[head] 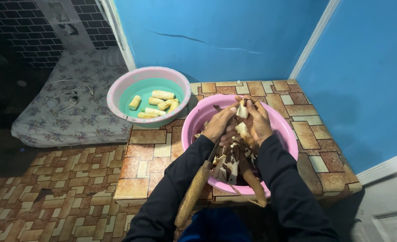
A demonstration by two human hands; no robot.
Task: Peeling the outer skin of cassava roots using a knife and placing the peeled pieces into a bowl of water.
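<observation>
Five or so peeled pieces (156, 104) already lie in the green bowl (117, 92), just left of the pink basin (284, 130); the peelings (229, 166) heaped in the basin suggest the peeling is well along, though one unpeeled root (254, 181) leans on the basin's near rim. Over the basin, the right hand (257, 122) grips a half-peeled root (242, 120), fingers curled around it. The left hand (218, 125) is closed on a knife (194, 192), handle trailing toward the body. Nothing blocks the way from basin to bowl.
</observation>
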